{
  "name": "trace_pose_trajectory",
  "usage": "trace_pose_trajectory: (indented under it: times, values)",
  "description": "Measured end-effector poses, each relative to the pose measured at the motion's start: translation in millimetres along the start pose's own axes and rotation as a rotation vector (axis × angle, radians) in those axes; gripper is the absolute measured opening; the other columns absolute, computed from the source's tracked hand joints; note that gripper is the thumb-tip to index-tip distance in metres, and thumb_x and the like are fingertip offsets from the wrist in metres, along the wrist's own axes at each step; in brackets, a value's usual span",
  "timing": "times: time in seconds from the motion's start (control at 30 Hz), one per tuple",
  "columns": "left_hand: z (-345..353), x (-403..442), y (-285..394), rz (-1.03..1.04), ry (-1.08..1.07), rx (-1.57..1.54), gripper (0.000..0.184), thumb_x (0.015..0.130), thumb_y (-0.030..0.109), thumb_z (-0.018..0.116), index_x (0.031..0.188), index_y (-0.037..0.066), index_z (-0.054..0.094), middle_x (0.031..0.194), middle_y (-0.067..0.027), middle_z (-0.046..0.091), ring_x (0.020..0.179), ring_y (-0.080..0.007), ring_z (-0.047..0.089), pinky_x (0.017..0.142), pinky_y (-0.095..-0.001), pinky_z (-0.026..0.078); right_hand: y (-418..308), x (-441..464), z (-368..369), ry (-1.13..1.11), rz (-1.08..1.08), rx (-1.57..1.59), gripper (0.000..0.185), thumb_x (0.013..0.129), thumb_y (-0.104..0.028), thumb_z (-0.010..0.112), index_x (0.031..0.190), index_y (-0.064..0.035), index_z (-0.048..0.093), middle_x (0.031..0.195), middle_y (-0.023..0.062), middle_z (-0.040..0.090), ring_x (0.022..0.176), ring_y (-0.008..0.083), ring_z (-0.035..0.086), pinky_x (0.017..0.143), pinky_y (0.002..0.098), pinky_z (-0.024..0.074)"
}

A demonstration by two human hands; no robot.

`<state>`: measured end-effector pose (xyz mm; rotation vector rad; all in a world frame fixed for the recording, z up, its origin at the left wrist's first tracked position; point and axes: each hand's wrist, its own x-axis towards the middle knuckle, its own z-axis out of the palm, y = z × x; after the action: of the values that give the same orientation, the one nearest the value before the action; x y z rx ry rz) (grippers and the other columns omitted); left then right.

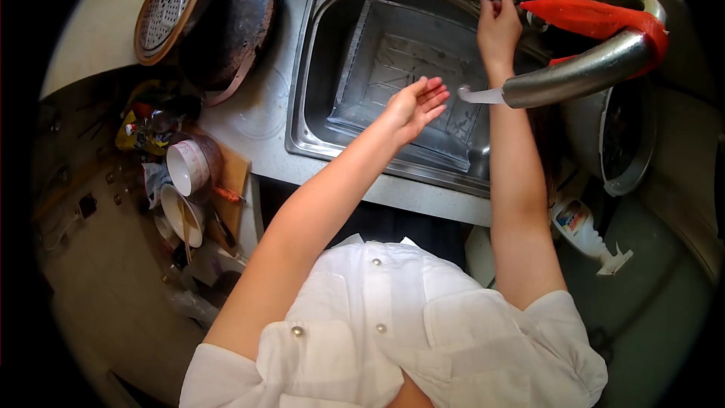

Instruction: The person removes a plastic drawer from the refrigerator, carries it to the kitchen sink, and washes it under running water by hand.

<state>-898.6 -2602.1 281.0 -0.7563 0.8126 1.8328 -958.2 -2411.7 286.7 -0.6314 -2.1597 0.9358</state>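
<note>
My left hand [418, 109] is palm up over the sink, fingers stretched out and holding nothing. Just right of its fingertips is the pale, translucent end of the faucet [581, 75]; I cannot tell whether this is a nozzle or water. A red cloth [589, 17] is wrapped around the metal spout. My right hand [500, 30] reaches behind the spout to the sink's back edge, fingers bent and pinched at a small part by the faucet base that I cannot make out. Below both hands, a clear plastic bin [347, 98] lies in the metal sink [298, 117].
Left of the sink stand a dark pan [234, 26] and a round perforated steamer tray [172, 7]. Lower left are stacked bowls [187, 168] and a wooden board [236, 174]. A large pot [630, 136] and a spray bottle [578, 227] are at the right.
</note>
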Motion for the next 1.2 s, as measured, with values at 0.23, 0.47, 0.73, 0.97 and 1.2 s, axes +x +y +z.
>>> trace_pose_trajectory:
  times: [0.23,0.47,0.73,0.97,1.2]
  values:
    - [-15,63,-18,0.036,0.115,-0.314,0.034,0.094,0.034,0.044,0.086,0.004,0.058,0.09,-0.0086,0.063,0.086,-0.0231,0.059,0.085,-0.0365,0.045,-38,-132,-2,-0.074,1.403,1.096,0.031,0.092,-0.033,0.053,0.073,-0.0091,0.057,0.059,0.0034,0.05,0.051,0.0141,0.046,0.049,0.03,0.0392]
    - [-5,38,-18,0.203,-0.419,-0.449,0.044,0.096,0.037,0.03,0.071,0.008,0.05,0.088,-0.0128,0.06,0.086,-0.0272,0.057,0.087,-0.0417,0.044,-23,-123,29,-0.054,1.497,1.656,0.054,0.094,-0.044,0.044,0.053,-0.0147,0.026,0.043,-0.002,0.019,0.04,0.0121,0.015,0.042,0.0289,0.0151]
    - [19,61,-16,0.325,0.239,0.234,0.024,0.088,0.024,0.053,0.099,0.003,0.057,0.092,-0.0107,0.062,0.084,-0.0229,0.06,0.071,-0.0371,0.05,28,-124,49,-0.747,-0.006,-0.331,0.034,0.088,-0.029,0.05,0.07,-0.0042,0.064,0.072,0.0165,0.066,0.072,0.0369,0.064,0.067,0.0405,0.0509]
    - [-10,70,15,-0.243,-0.075,0.221,0.018,0.085,0.019,0.063,0.082,0.002,0.058,0.077,-0.0118,0.061,0.068,-0.0228,0.061,0.063,-0.0356,0.052,-6,-148,-7,-0.628,0.775,0.614,0.015,0.085,-0.009,0.049,0.097,-0.0008,0.052,0.096,0.0179,0.053,0.092,0.0273,0.051,0.083,0.0331,0.0412]
    - [-1,52,5,0.109,-0.17,-0.197,0.016,0.082,0.019,0.067,0.082,0.006,0.057,0.082,-0.0099,0.06,0.081,-0.0219,0.06,0.075,-0.0357,0.053,-37,-140,4,-0.256,1.119,1.405,0.031,0.083,0.0,0.047,0.112,0.0091,0.052,0.121,0.0235,0.052,0.121,0.0332,0.044,0.107,0.0392,0.0303]
